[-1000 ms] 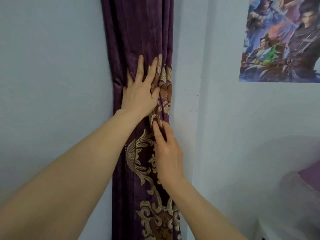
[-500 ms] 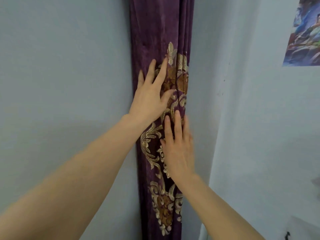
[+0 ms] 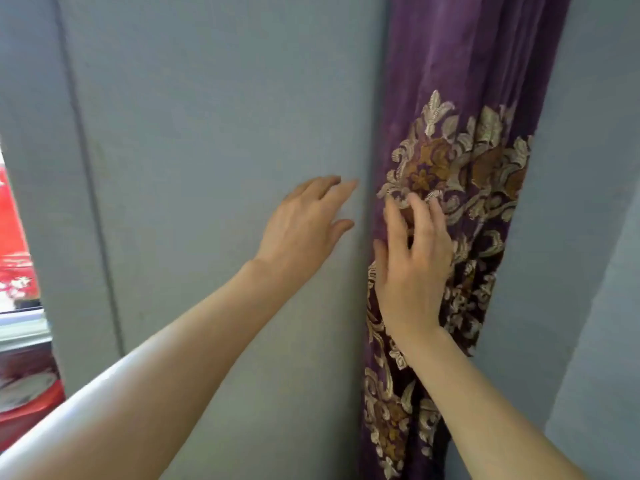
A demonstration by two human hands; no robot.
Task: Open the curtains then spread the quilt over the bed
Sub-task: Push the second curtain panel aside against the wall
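Observation:
A purple velvet curtain with gold embroidered flowers hangs bunched into a narrow column in the corner of grey walls. My right hand lies against its embroidered part, fingers loosely spread and touching the fabric. My left hand is off the curtain, just to its left, in front of the bare grey wall, fingers straight and relaxed, holding nothing. The bed and the quilt are out of view.
A grey wall panel fills the middle. At the far left edge a window opening shows red things outside, with a sill and a red object below it. Another grey wall stands right of the curtain.
My left hand has come off the curtain and moved left in front of the wall. The view has swung left, bringing the window edge in and losing the poster. My right hand stays on the fabric.

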